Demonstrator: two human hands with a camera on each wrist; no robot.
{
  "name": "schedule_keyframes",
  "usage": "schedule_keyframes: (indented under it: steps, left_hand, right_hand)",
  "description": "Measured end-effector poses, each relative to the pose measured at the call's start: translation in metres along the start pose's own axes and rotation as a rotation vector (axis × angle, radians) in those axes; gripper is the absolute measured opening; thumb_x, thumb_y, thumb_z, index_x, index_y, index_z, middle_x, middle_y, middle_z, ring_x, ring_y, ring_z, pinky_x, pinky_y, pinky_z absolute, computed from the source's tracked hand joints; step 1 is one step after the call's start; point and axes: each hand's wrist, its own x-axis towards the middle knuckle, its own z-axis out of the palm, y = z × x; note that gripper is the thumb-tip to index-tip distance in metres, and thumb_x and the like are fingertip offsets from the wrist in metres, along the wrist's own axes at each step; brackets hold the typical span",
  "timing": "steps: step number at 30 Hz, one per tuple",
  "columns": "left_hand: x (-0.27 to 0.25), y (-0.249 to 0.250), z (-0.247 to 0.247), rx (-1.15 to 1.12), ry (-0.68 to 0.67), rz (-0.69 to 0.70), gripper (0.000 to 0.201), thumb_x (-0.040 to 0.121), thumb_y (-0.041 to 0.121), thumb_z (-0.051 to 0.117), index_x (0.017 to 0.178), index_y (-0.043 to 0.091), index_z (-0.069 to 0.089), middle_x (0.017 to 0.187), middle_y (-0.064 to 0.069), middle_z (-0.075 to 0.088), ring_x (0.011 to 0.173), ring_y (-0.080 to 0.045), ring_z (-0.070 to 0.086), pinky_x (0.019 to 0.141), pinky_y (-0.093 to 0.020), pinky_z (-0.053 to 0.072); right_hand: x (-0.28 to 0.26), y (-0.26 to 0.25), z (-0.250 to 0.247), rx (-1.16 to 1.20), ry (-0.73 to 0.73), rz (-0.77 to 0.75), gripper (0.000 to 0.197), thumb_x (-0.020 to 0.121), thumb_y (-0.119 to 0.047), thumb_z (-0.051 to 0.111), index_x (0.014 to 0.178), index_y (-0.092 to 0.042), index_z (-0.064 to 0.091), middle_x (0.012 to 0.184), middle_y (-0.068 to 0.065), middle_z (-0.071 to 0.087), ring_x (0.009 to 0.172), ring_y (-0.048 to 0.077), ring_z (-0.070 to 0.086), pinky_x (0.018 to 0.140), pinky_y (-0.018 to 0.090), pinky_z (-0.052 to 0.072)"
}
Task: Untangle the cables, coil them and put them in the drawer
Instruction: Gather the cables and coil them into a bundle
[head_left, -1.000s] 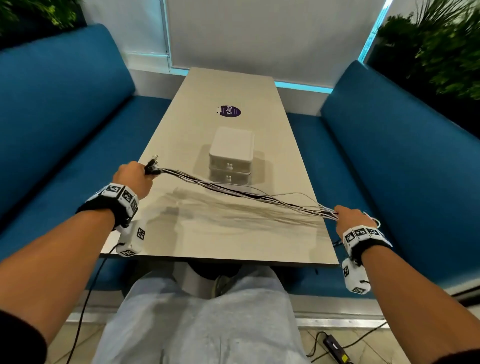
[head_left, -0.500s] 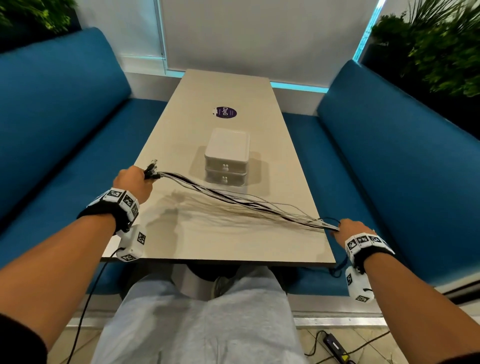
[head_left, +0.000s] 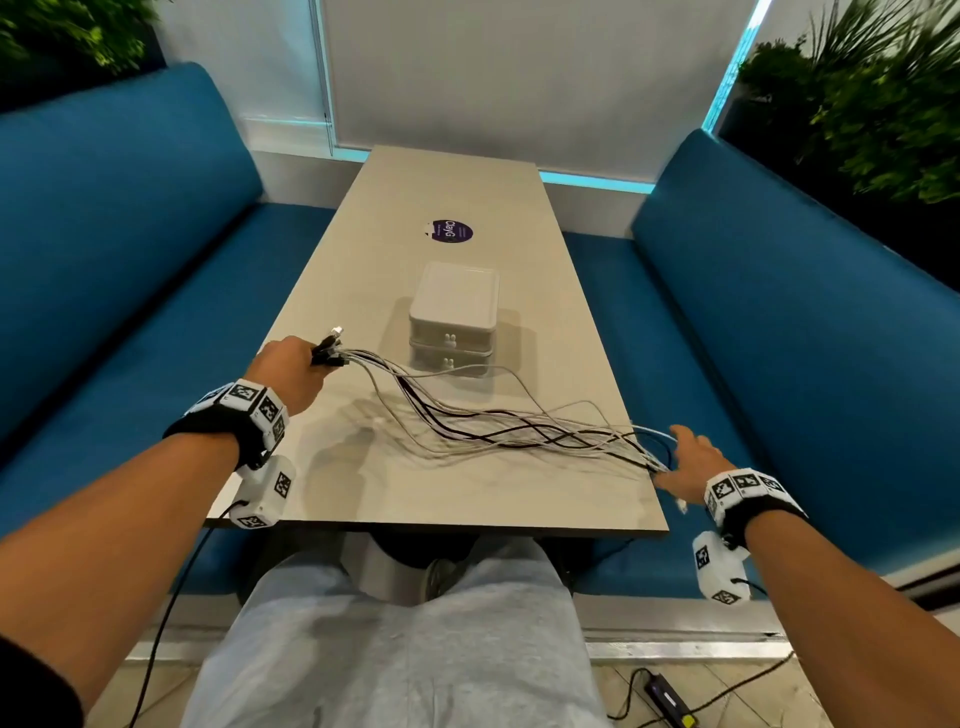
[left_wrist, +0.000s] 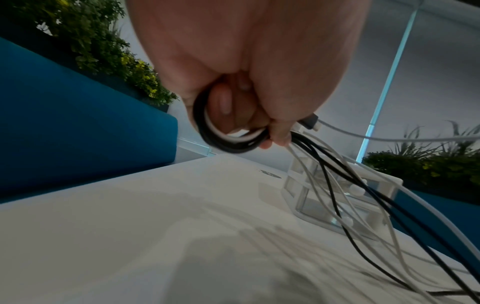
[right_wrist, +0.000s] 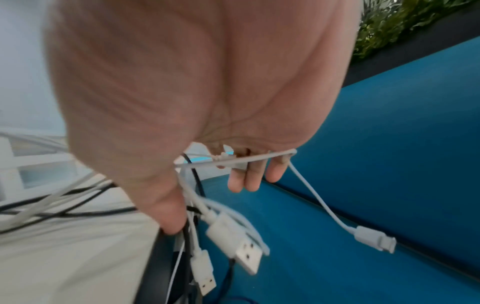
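Several black and white cables (head_left: 498, 426) lie slack across the table (head_left: 441, 499) between my hands. My left hand (head_left: 311, 358) grips one bunch of ends, plugs sticking out past the fist; the left wrist view shows cable loops (left_wrist: 228, 139) wrapped round its curled fingers (left_wrist: 223, 102). At the table's right front corner my right hand (head_left: 675, 457) has straight, spread fingers. A white cable (right_wrist: 233, 161) is draped over those fingers (right_wrist: 246, 179), and USB plugs (right_wrist: 241, 251) hang below. The white two-drawer box (head_left: 454, 312) stands mid-table, both drawers closed.
Blue benches run along the left (head_left: 130, 312) and right (head_left: 779, 338) of the narrow table. A purple sticker (head_left: 451, 231) lies beyond the box. Plants stand behind both benches. My knees are under the front edge, and a charger (head_left: 670, 699) lies on the floor.
The cables were stretched taut between both hands and now lie slack and fanned out on the table. My right hand's fingers have spread open.
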Motion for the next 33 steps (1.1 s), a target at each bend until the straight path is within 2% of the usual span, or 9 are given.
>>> schedule_keyframes:
  steps: [4, 8, 11, 14, 18, 23, 28, 30, 33]
  left_hand:
    - [-0.003, 0.014, 0.006, -0.008, -0.013, 0.038, 0.034, 0.094, 0.039, 0.061, 0.088, 0.006, 0.066, 0.07, -0.013, 0.059, 0.061, -0.032, 0.057, 0.052, -0.03, 0.04]
    - [-0.004, 0.023, 0.009, 0.012, 0.004, 0.056, 0.032, 0.095, 0.039, 0.061, 0.094, 0.008, 0.068, 0.07, -0.011, 0.056, 0.064, -0.034, 0.057, 0.055, -0.031, 0.041]
    - [-0.003, 0.025, 0.008, 0.05, 0.0, 0.075, 0.037, 0.094, 0.043, 0.06, 0.094, 0.007, 0.069, 0.068, -0.01, 0.055, 0.065, -0.034, 0.056, 0.056, -0.031, 0.04]
    - [-0.005, 0.028, 0.009, 0.064, 0.0, 0.101, 0.033, 0.094, 0.041, 0.06, 0.093, 0.009, 0.069, 0.073, -0.013, 0.06, 0.066, -0.034, 0.057, 0.055, -0.031, 0.039]
    - [-0.009, 0.037, 0.01, 0.088, -0.009, 0.146, 0.027, 0.096, 0.035, 0.058, 0.09, 0.009, 0.066, 0.076, -0.012, 0.06, 0.068, -0.035, 0.057, 0.058, -0.032, 0.042]
    - [-0.02, 0.046, 0.01, 0.125, -0.037, 0.214, 0.022, 0.096, 0.03, 0.057, 0.096, 0.011, 0.069, 0.079, -0.01, 0.063, 0.071, -0.033, 0.06, 0.06, -0.033, 0.045]
    - [-0.036, 0.05, 0.008, 0.059, -0.145, 0.297, 0.022, 0.094, 0.035, 0.062, 0.089, 0.014, 0.068, 0.072, -0.006, 0.063, 0.063, -0.025, 0.057, 0.053, -0.029, 0.038]
    - [-0.041, 0.049, 0.005, -0.004, -0.205, 0.294, 0.03, 0.092, 0.04, 0.065, 0.081, 0.012, 0.065, 0.064, -0.004, 0.059, 0.057, -0.022, 0.053, 0.05, -0.028, 0.036]
    - [-0.042, 0.044, 0.003, -0.089, -0.275, 0.276, 0.031, 0.085, 0.041, 0.072, 0.073, 0.013, 0.065, 0.056, -0.002, 0.055, 0.051, -0.018, 0.047, 0.049, -0.027, 0.034]
  right_hand:
    - [-0.007, -0.014, -0.007, 0.065, -0.001, -0.091, 0.118, 0.066, -0.057, 0.074, 0.156, -0.027, 0.004, 0.156, 0.011, 0.024, 0.141, 0.034, 0.029, 0.11, 0.052, 0.035]
    - [-0.017, -0.035, -0.015, -0.013, 0.029, -0.197, 0.146, 0.05, -0.071, 0.082, 0.157, -0.021, -0.002, 0.163, 0.003, 0.013, 0.151, 0.026, 0.009, 0.121, 0.048, 0.017]
    - [-0.022, -0.048, -0.02, 0.029, 0.026, -0.254, 0.147, 0.049, -0.071, 0.083, 0.157, -0.02, -0.003, 0.164, 0.0, 0.008, 0.152, 0.022, 0.001, 0.122, 0.045, 0.014]
    - [-0.032, -0.073, -0.025, 0.163, 0.103, -0.364, 0.132, 0.058, -0.084, 0.068, 0.157, -0.023, 0.006, 0.164, -0.002, 0.012, 0.151, 0.019, 0.009, 0.121, 0.043, 0.017]
    - [-0.061, -0.138, -0.034, 0.246, 0.187, -0.564, 0.099, 0.075, -0.079, 0.055, 0.152, -0.024, 0.027, 0.157, -0.003, 0.03, 0.143, 0.018, 0.031, 0.116, 0.039, 0.027]
    - [-0.093, -0.236, -0.033, 0.259, 0.221, -0.825, 0.093, 0.075, -0.068, 0.067, 0.148, -0.024, 0.031, 0.151, -0.002, 0.037, 0.137, 0.015, 0.037, 0.114, 0.034, 0.034]
    - [-0.087, -0.297, -0.019, 0.082, 0.058, -0.804, 0.1, 0.073, -0.047, 0.076, 0.151, -0.017, 0.022, 0.147, 0.006, 0.044, 0.131, 0.024, 0.046, 0.106, 0.04, 0.042]
    - [-0.079, -0.299, -0.01, 0.036, -0.015, -0.745, 0.081, 0.074, -0.039, 0.076, 0.142, -0.022, 0.036, 0.127, 0.0, 0.058, 0.114, 0.023, 0.056, 0.094, 0.037, 0.049]
    - [-0.071, -0.291, 0.003, -0.023, 0.028, -0.743, 0.026, 0.082, -0.034, 0.065, 0.107, -0.028, 0.061, 0.098, -0.005, 0.067, 0.093, 0.021, 0.063, 0.081, 0.034, 0.052]
